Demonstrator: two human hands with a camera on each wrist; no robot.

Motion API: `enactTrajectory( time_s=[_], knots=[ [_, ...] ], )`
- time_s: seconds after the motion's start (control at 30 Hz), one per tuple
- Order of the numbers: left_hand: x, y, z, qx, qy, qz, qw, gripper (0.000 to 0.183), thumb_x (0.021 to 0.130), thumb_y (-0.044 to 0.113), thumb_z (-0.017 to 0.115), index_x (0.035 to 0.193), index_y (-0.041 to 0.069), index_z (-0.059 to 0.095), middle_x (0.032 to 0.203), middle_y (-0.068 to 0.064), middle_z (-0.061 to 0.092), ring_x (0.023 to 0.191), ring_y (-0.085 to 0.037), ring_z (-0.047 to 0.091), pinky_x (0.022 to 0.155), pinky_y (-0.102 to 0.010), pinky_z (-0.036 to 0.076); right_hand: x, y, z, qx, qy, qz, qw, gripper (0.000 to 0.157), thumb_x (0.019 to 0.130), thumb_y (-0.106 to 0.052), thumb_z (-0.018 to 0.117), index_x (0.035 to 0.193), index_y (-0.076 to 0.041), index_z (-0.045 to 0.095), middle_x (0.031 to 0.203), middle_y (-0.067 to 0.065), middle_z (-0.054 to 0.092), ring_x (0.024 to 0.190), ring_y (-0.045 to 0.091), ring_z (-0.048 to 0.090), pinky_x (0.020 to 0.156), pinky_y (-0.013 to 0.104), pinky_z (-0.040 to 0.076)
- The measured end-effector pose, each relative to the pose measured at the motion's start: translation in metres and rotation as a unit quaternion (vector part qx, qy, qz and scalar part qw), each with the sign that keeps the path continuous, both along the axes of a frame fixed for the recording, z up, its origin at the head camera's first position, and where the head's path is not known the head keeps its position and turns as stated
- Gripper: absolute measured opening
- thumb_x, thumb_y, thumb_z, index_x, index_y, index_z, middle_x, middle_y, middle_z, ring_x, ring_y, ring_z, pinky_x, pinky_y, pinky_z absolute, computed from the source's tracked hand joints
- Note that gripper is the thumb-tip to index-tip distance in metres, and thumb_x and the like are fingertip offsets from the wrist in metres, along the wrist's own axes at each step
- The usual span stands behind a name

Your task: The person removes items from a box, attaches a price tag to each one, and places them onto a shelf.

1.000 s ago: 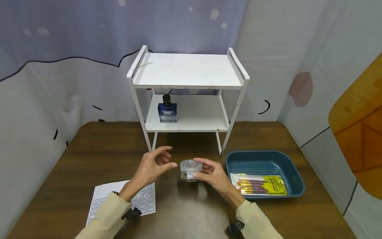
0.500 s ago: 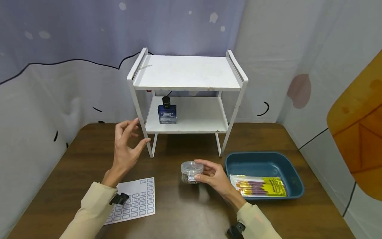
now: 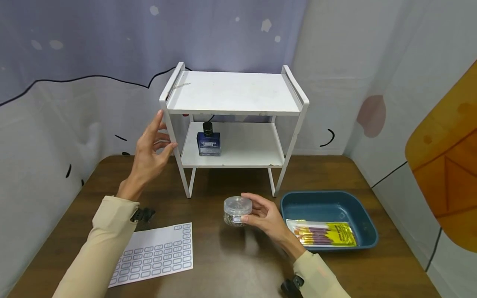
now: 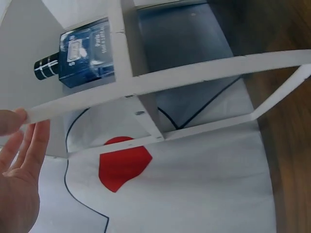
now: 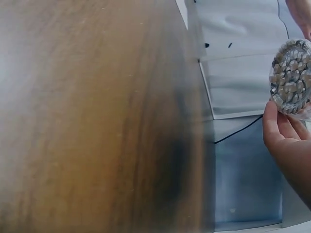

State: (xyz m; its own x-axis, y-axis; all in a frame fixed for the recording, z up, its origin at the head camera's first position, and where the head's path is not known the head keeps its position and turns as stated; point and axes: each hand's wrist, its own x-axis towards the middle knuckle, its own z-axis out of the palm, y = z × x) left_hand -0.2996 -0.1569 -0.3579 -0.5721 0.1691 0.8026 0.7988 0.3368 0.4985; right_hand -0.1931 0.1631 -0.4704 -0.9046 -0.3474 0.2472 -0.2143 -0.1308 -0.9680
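Note:
My right hand holds a small clear round jar with a lid above the table, thumb and fingers on its side. Seen from below in the right wrist view, the jar contains many small pale and grey bead-like pieces. My left hand is at the left front post of a white two-tier shelf. In the left wrist view, thumb and fingers of the left hand lie on either side of that post, pinching it. On the lower tier stands a blue perfume bottle with a black cap.
A sheet of blue-framed labels lies on the brown table at the front left. At the right stands a dark teal tray, with a packet of brushes in it. Printed cloth hangs behind the table.
My left hand has moved from beside the jar, up and left, to the shelf's left post, uncovering more of the label sheet. My right hand keeps the jar in nearly the same place.

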Motion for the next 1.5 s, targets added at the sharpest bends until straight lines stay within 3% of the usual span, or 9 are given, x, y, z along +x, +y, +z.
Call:
enactTrajectory(
  time_s=[0.13, 0.3, 0.6, 0.77, 0.97, 1.3, 1.37, 1.5],
  knots=[
    [0.002, 0.0, 0.005, -0.014, -0.011, 0.018, 0.9997, 0.09, 0.081, -0.021, 0.066, 0.157, 0.012, 0.029, 0.105, -0.029, 0.061, 0.087, 0.006, 0.058, 0.08, -0.007, 0.05, -0.003, -0.001, 0.01, 0.003, 0.016, -0.002, 1.0, 0.064, 0.085, -0.01, 0.079, 0.139, 0.009, 0.049, 0.129, 0.04, 0.054, 0.103, 0.011, 0.066, 0.088, 0.023, 0.055],
    [0.004, -0.001, 0.008, -0.023, -0.016, 0.03, 0.9992, 0.092, 0.08, -0.022, 0.066, 0.157, 0.012, 0.03, 0.087, -0.024, 0.062, 0.084, 0.007, 0.057, 0.078, -0.005, 0.049, -0.01, 0.002, 0.031, 0.003, 0.028, -0.002, 1.0, 0.061, 0.086, -0.012, 0.078, 0.137, 0.009, 0.051, 0.126, 0.034, 0.057, 0.101, 0.014, 0.066, 0.083, 0.023, 0.056],
    [0.002, 0.001, 0.006, -0.029, -0.011, 0.031, 0.999, 0.092, 0.08, -0.022, 0.066, 0.157, 0.012, 0.029, 0.082, -0.021, 0.06, 0.08, 0.007, 0.055, 0.076, -0.005, 0.049, -0.039, 0.008, 0.081, 0.04, 0.085, -0.049, 0.994, 0.053, 0.085, 0.002, 0.073, 0.134, 0.009, 0.053, 0.124, 0.033, 0.059, 0.1, 0.012, 0.064, 0.085, 0.022, 0.054],
    [0.002, 0.001, 0.005, -0.035, -0.009, 0.032, 0.9988, 0.093, 0.08, -0.022, 0.066, 0.157, 0.013, 0.029, 0.081, -0.019, 0.058, 0.078, 0.003, 0.054, 0.076, -0.005, 0.049, -0.059, 0.006, 0.098, 0.082, 0.105, -0.08, 0.988, 0.049, 0.085, 0.006, 0.071, 0.131, 0.007, 0.056, 0.125, 0.032, 0.061, 0.103, 0.02, 0.066, 0.085, 0.024, 0.056],
    [0.002, 0.001, 0.006, -0.051, -0.005, 0.038, 0.9979, 0.095, 0.081, -0.02, 0.067, 0.158, 0.017, 0.026, 0.081, -0.019, 0.059, 0.077, -0.005, 0.055, 0.075, -0.004, 0.047, -0.078, 0.005, 0.102, 0.15, 0.111, -0.107, 0.977, 0.047, 0.088, -0.004, 0.074, 0.132, 0.0, 0.059, 0.122, 0.025, 0.065, 0.11, 0.032, 0.067, 0.081, 0.022, 0.056],
    [0.001, 0.002, 0.003, -0.058, -0.002, 0.035, 0.9977, 0.096, 0.083, -0.018, 0.067, 0.159, 0.022, 0.024, 0.08, -0.02, 0.06, 0.074, -0.012, 0.055, 0.074, -0.003, 0.047, -0.103, 0.015, 0.091, 0.188, 0.122, -0.115, 0.968, 0.049, 0.087, -0.002, 0.075, 0.132, 0.003, 0.057, 0.121, 0.026, 0.065, 0.104, 0.031, 0.066, 0.076, 0.018, 0.05],
    [0.001, 0.002, 0.003, -0.058, -0.003, 0.032, 0.9978, 0.096, 0.083, -0.018, 0.066, 0.159, 0.023, 0.024, 0.081, -0.02, 0.06, 0.074, -0.013, 0.055, 0.074, -0.003, 0.047, -0.104, 0.017, 0.091, 0.204, 0.131, -0.114, 0.963, 0.048, 0.087, -0.003, 0.075, 0.132, 0.002, 0.058, 0.122, 0.025, 0.064, 0.102, 0.029, 0.065, 0.078, 0.022, 0.05],
    [0.002, 0.001, 0.004, -0.059, -0.007, 0.034, 0.9977, 0.098, 0.083, -0.019, 0.066, 0.16, 0.024, 0.023, 0.081, -0.021, 0.06, 0.074, -0.014, 0.055, 0.073, -0.005, 0.048, -0.107, 0.02, 0.094, 0.263, 0.157, -0.113, 0.945, 0.048, 0.089, -0.01, 0.075, 0.134, -0.002, 0.059, 0.131, 0.019, 0.062, 0.105, 0.029, 0.059, 0.088, 0.037, 0.049]
  ],
)
